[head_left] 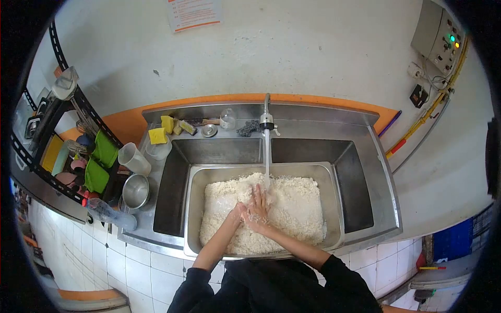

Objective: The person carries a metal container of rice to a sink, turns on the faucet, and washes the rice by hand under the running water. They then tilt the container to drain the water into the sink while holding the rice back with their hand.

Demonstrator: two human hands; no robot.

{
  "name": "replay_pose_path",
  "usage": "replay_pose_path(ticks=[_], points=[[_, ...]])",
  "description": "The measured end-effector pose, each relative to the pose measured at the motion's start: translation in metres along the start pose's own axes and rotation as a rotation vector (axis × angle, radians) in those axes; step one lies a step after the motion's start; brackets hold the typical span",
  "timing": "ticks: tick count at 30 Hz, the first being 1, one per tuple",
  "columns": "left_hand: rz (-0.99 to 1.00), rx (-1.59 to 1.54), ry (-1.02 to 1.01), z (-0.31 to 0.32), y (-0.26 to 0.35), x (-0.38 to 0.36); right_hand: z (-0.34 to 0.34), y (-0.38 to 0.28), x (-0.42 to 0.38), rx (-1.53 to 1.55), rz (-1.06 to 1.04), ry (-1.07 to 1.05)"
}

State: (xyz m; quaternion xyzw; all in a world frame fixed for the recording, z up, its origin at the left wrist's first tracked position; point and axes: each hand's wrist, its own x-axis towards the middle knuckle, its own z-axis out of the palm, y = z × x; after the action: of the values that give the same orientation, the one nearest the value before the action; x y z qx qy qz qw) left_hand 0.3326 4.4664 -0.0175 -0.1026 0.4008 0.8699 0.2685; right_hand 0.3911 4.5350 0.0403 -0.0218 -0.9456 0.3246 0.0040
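Note:
A large metal tray (334,208) rests across the double sink and holds a pale, crumbly, wet mass (297,203) like rice or dough. Water runs from the faucet (266,120) onto it, just above my hands. My right hand (256,211) has its fingers stretched out and together, with bits of the pale stuff on its skin. Close against it on the left is my left hand (239,211); its fingers are bent and partly hidden, and what they may hold cannot be made out.
Yellow sponges (158,136), a glass jar (228,119) and steel wool (249,128) line the sink's back ledge. At left are a plastic jug (134,159), a metal bowl (136,191), a bottle (110,213) and a shelf rack (94,115). A control box (438,36) hangs at right.

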Motion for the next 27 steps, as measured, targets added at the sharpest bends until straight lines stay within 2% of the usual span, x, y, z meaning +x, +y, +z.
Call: replay_pose_path(ticks=[3,6,8,9,10,11,12,14,15,16,17,18,20,21,22,23,24,26,27], points=[[-0.053,0.023,0.041,0.011,0.014,-0.016,-0.004,0.011,0.02,-0.033,-0.098,0.099],[-0.11,0.047,0.073,0.022,0.028,-0.025,-0.015,0.056,0.039,0.061,-0.204,-0.023],[-0.128,0.055,0.082,0.023,0.037,-0.022,-0.017,0.09,0.04,-0.25,-0.246,-0.054],[-0.04,0.231,0.072,0.02,0.042,-0.02,-0.023,0.101,0.035,-0.25,-0.246,-0.056],[0.048,0.406,0.062,0.015,0.046,-0.019,-0.03,0.11,0.027,-0.38,-0.172,-0.037],[0.153,0.399,0.047,0.007,0.049,-0.015,-0.035,0.116,0.022,-0.51,-0.099,-0.018],[0.155,0.396,0.052,-0.005,0.05,-0.008,-0.039,0.12,0.018,-0.51,-0.104,-0.021],[0.473,0.959,0.119,-0.024,0.052,0.002,-0.045,0.127,0.012,-0.436,0.054,-0.166],[0.302,1.284,0.192,-0.019,0.065,-0.008,-0.048,0.139,0.014,-0.438,0.052,-0.167],[0.304,1.281,0.196,-0.023,0.068,-0.012,-0.05,0.151,0.021,-0.452,-0.072,-0.368],[0.406,1.466,0.237,-0.027,0.07,-0.016,-0.053,0.163,0.027,-0.462,-0.198,-0.567],[0.508,1.65,0.277,-0.033,0.073,-0.02,-0.062,0.168,0.031,-0.464,-0.201,-0.568],[0.505,1.671,0.269,-0.059,0.073,-0.015,-0.085,0.168,0.038,-0.241,-0.124,-0.487],[0.383,1.81,0.431,-0.07,0.07,-0.012,-0.091,0.168,0.041,-0.242,-0.124,-0.49],[0.249,1.939,0.598,-0.085,0.065,-0.008,-0.096,0.167,0.043,-0.304,-0.011,-0.304],[0.44,1.899,0.669,-0.11,0.056,0.003,-0.098,0.168,0.044,-0.362,0.101,-0.116],[0.438,1.9,0.672,-0.106,0.057,0.0,-0.096,0.173,0.045,-0.361,0.099,-0.117],[0.35,1.743,0.779,-0.095,0.059,-0.008,-0.088,0.19,0.049,-0.388,-0.009,0.171],[0.348,1.742,0.784,-0.099,0.059,-0.006,-0.082,0.197,0.054,-0.387,-0.013,0.168]])
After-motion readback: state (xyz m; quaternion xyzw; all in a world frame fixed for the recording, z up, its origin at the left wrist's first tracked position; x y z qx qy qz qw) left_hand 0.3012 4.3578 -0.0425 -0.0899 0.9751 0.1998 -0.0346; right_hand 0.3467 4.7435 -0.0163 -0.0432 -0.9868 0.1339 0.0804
